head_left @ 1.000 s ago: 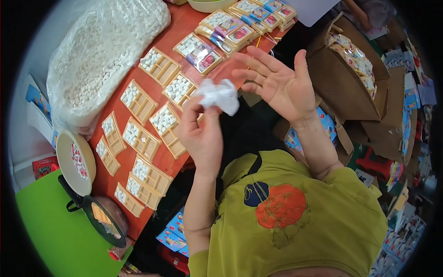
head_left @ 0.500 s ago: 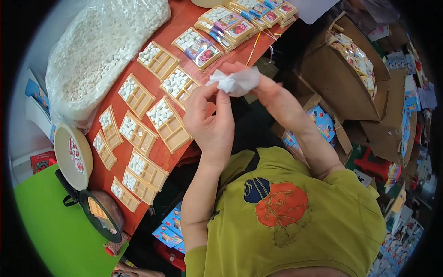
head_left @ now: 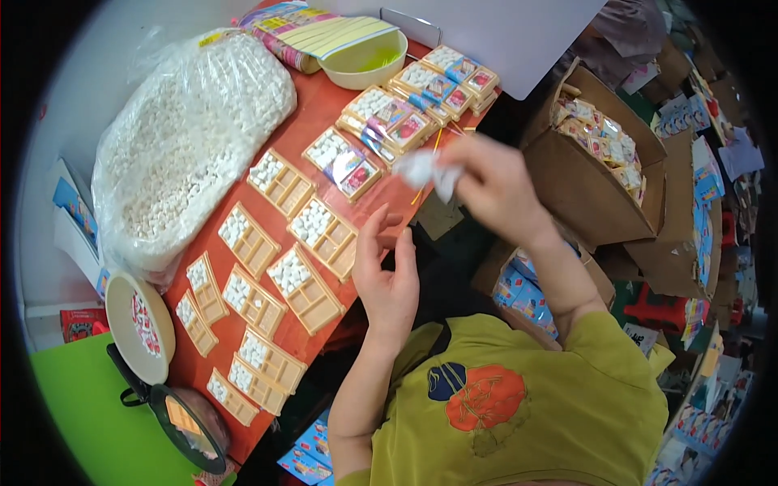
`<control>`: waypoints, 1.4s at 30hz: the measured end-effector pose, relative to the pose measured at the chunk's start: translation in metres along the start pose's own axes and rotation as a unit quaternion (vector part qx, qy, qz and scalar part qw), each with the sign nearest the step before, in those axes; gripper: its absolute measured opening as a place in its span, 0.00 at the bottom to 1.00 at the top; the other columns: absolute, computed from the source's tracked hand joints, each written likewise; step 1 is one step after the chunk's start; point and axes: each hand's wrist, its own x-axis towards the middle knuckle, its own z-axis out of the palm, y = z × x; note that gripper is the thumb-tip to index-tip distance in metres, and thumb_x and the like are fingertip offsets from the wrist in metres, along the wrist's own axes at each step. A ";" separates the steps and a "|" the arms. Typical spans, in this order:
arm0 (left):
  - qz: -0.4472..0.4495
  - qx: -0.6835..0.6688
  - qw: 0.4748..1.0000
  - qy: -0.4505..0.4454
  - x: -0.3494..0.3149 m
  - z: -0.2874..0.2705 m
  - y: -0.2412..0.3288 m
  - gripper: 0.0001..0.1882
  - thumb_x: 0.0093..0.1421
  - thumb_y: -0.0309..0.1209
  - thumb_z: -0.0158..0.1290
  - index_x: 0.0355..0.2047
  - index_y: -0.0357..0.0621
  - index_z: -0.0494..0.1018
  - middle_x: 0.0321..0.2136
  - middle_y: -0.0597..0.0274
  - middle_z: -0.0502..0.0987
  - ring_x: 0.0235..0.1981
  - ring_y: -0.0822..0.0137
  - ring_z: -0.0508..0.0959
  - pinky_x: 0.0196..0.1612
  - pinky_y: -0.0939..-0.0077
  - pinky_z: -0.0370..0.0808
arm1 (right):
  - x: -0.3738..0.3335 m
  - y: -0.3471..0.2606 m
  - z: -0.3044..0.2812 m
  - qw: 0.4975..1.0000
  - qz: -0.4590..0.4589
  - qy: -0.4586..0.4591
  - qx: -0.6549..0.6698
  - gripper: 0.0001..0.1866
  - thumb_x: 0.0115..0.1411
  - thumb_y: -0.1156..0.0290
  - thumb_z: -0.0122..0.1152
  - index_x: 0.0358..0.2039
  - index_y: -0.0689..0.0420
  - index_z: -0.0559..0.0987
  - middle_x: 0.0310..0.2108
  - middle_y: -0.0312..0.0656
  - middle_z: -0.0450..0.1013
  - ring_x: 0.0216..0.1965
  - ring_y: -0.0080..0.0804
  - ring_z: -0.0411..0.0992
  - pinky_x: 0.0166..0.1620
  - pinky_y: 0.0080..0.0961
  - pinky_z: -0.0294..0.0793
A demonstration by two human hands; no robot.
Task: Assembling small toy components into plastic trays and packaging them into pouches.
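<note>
Pinched in my right hand (head_left: 504, 188) is a crumpled, thin white tissue (head_left: 423, 172), blurred by motion. It hangs over the table's right edge, beside the filled trays. My left hand (head_left: 387, 279) holds nothing; its fingers and thumb curve upward, apart from each other, near the table edge. Nearest to it are a beige divided tray (head_left: 318, 301) and another divided tray (head_left: 334, 243). Several such trays lie in loose rows, each with small white pieces in one compartment. A fuller tray (head_left: 354, 172) with red and blue-purple inserts lies close to the tissue.
A clear plastic bag (head_left: 194, 146) of white pieces fills the table's far left. Packed trays (head_left: 387, 117) are stacked at the far right, near a cream bowl (head_left: 356, 78). Another bowl (head_left: 120, 324) and a black pan (head_left: 207, 454) stand left. Cardboard boxes (head_left: 604, 198) stand right.
The tissue was between both hands; my left hand has let go and dropped lower. My right hand now has it alone. The view has shifted, showing more of the table's far end.
</note>
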 end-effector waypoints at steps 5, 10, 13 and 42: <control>0.035 0.080 0.996 0.005 -0.019 -0.031 0.008 0.18 0.61 0.18 0.54 0.52 0.36 0.70 0.41 0.57 0.77 0.32 0.73 0.76 0.41 0.77 0.75 | 0.111 0.099 -0.014 0.989 0.041 0.093 -0.112 0.11 0.60 0.73 0.60 0.42 0.63 0.77 0.33 0.47 0.80 0.35 0.35 0.79 0.40 0.28 0.76; 0.004 0.181 0.975 0.127 -0.062 -0.090 0.019 0.15 0.62 0.17 0.51 0.50 0.35 0.72 0.40 0.57 0.77 0.30 0.73 0.76 0.38 0.80 0.74 | 0.184 0.199 0.000 0.974 0.081 0.039 -0.210 0.11 0.61 0.71 0.57 0.42 0.61 0.79 0.34 0.52 0.80 0.39 0.43 0.80 0.44 0.33 0.76; -0.038 0.184 0.947 0.259 -0.096 -0.125 0.010 0.14 0.65 0.17 0.49 0.51 0.34 0.72 0.41 0.57 0.77 0.30 0.75 0.75 0.37 0.82 0.74 | 0.201 0.225 0.008 0.964 0.062 0.002 -0.259 0.15 0.59 0.73 0.55 0.46 0.58 0.80 0.38 0.53 0.80 0.41 0.46 0.79 0.46 0.36 0.76; -0.109 0.088 0.732 0.666 -0.293 -0.326 -0.019 0.14 0.67 0.29 0.53 0.49 0.36 0.74 0.38 0.61 0.80 0.33 0.76 0.77 0.36 0.83 0.74 | 0.101 -0.153 0.197 0.871 -0.367 -0.322 0.055 0.02 0.63 0.79 0.57 0.34 0.64 0.76 0.35 0.44 0.74 0.38 0.37 0.71 0.45 0.28 0.69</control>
